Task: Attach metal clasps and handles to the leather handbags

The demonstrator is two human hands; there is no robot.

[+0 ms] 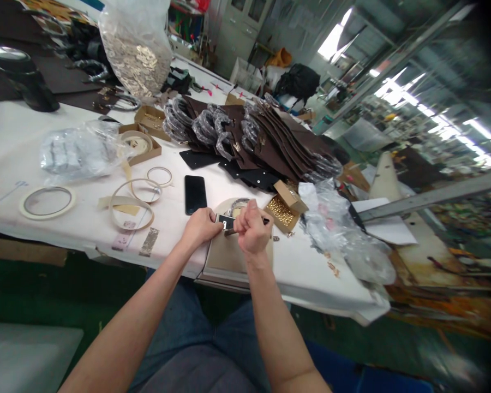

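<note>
My left hand is closed, fingertips pinching the edge of a small black tab with a bright metal fitting on it. My right hand makes a fist just to the right of the tab, wrapped round a slim dark tool whose end shows beside the fingers; its exact kind is hidden. Under both hands lies a beige bag piece, reaching over the table's front edge. A plastic-wrapped ring-shaped handle shows behind my hands. Left of it a black phone lies flat.
A cardboard box of gold hardware stands at the right, near crumpled plastic bags. Dark brown bag pieces are piled behind. Leftward lie tape rolls, a loose strip coil and a plastic packet. A black flask stands far left.
</note>
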